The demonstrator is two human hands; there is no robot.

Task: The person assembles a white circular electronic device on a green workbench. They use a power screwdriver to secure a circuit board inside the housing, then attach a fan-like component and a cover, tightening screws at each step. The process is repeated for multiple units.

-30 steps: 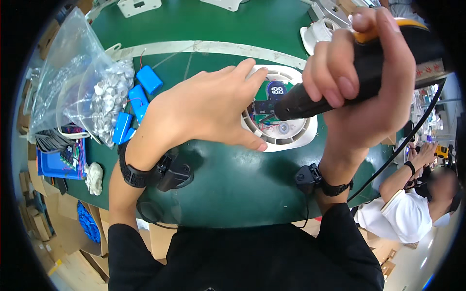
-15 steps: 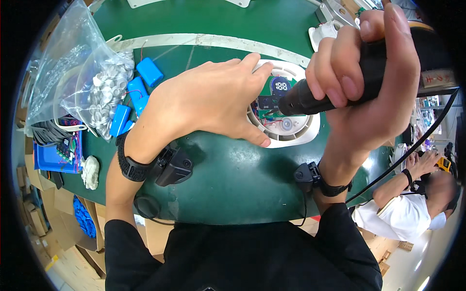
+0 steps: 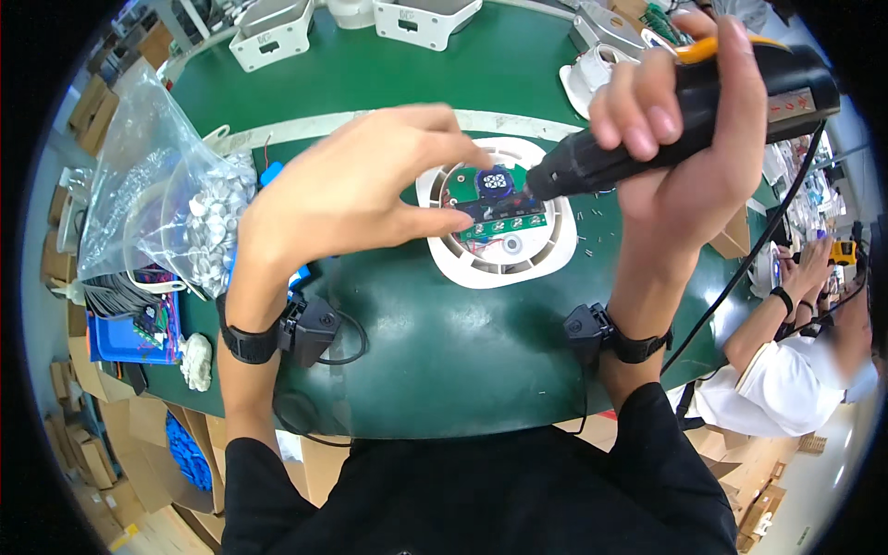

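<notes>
A white rounded plastic housing (image 3: pixel 496 274) lies on the green table in front of me. Inside it sits a green circuit board (image 3: pixel 520 223) with a small round display (image 3: pixel 496 182) and a dark strip across it. My left hand (image 3: pixel 370 180) reaches over the housing's left side, thumb and fingers spread, with the thumb by the board's left edge and a fingertip near the display. Gripped in my right hand (image 3: pixel 680 139) is a black electric screwdriver (image 3: pixel 601 165), tilted so its nose points at the right end of the dark strip. Its bit is hard to make out.
Several loose screws (image 3: pixel 588 237) lie right of the housing. A clear bag (image 3: pixel 148 176) of silvery round parts and a blue tray (image 3: pixel 129 340) with wires stand at the left. White housings (image 3: pixel 425 26) line the far side. A black cord (image 3: pixel 768 242) trails from the screwdriver; a co-worker (image 3: pixel 772 379) sits right.
The housing appears turned and shifted left in view. My left hand has drawn back from its far rim toward the board's left side. The screwdriver's nose now points at another part of the board.
</notes>
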